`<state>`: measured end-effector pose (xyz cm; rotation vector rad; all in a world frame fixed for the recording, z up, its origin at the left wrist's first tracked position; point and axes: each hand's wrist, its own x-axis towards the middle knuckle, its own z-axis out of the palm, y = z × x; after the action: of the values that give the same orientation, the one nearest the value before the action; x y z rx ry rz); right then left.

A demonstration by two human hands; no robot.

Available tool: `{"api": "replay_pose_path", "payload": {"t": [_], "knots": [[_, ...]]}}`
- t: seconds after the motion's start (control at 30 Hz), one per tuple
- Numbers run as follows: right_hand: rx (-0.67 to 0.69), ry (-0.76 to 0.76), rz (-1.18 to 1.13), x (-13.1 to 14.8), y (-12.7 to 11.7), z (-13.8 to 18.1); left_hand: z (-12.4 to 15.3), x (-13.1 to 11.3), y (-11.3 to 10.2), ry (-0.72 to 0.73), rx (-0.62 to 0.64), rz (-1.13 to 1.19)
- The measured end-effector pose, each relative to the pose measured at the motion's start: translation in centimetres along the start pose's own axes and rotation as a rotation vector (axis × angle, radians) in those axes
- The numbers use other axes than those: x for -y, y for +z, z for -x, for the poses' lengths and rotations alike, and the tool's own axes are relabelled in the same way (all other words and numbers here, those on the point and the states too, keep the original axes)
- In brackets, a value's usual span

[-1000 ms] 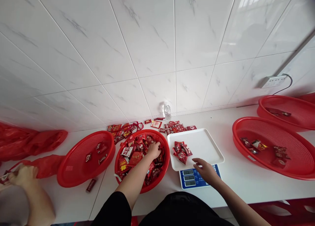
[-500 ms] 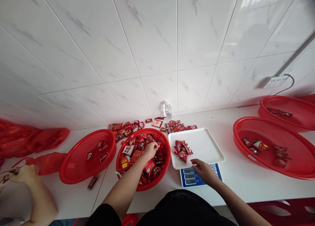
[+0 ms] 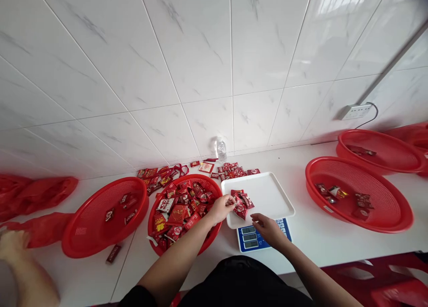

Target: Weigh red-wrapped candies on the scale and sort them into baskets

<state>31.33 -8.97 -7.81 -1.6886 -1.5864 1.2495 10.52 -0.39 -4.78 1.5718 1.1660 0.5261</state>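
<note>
My left hand (image 3: 223, 209) is over the left rim of the white weighing tray (image 3: 270, 193), its fingers pinched together beside a small pile of red candy packets (image 3: 243, 204). What the pinch holds, if anything, I cannot make out. At the tray's front edge is my right hand (image 3: 268, 230), fingers loosely bent and apart, holding nothing. It partly covers the blue keypad and displays of the scale (image 3: 249, 238) beneath the tray. Under my left forearm, a red basket (image 3: 152, 215) is full of mixed red packets (image 3: 179, 214).
Left stands another red basket (image 3: 75, 224) with a few packets; a dark red bar (image 3: 113, 254) lies before it. More packets (image 3: 230, 169) and a clear bottle (image 3: 221, 150) are by the wall. Two red baskets (image 3: 397, 209) stand right. A co-worker's arm (image 3: 25, 258) shows far left.
My left hand has moved right, from over the full basket to the packets on the tray. My right hand stays by the tray's front edge. The view has shifted slightly right.
</note>
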Motion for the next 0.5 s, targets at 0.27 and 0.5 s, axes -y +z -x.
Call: {"api": "replay_pose_path", "payload": {"t": [0.27, 0.5], "knots": [[0.006, 0.024, 0.004, -0.3, -0.4, 0.3, 0.3, 2.3, -1.5, 0.177, -0.297, -0.499], [0.051, -0.003, 0.027, 0.4, 0.4, 0.3, 2.2, 7.6, -6.3, -0.238, -0.121, -0.924]]}}
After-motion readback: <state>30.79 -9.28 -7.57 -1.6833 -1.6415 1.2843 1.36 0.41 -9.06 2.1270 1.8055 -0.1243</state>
